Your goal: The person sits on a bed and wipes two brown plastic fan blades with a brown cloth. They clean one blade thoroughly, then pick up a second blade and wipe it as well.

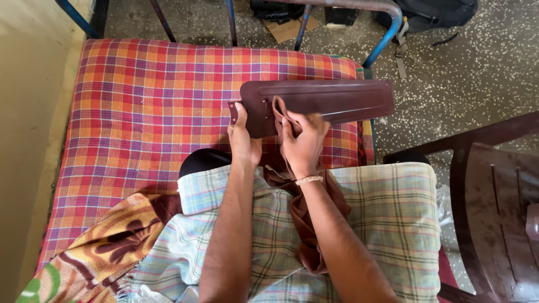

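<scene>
A long dark brown fan blade (331, 98) is held flat above a bed with a red and orange checked cover (140, 112). My left hand (242, 137) grips the blade's narrow mounting end from below. My right hand (303, 143) presses a brown cloth (306, 224) against the blade's near edge beside it. The cloth trails down from that hand across my lap, which is covered by a pale green checked fabric (387, 213).
A dark wooden chair (494, 191) stands close on the right. A blue metal bed frame (387, 33) rises behind the blade, with a dark bag (438, 11) and cardboard on the speckled floor. A floral blanket (106, 247) lies at lower left beside a yellow wall (28, 140).
</scene>
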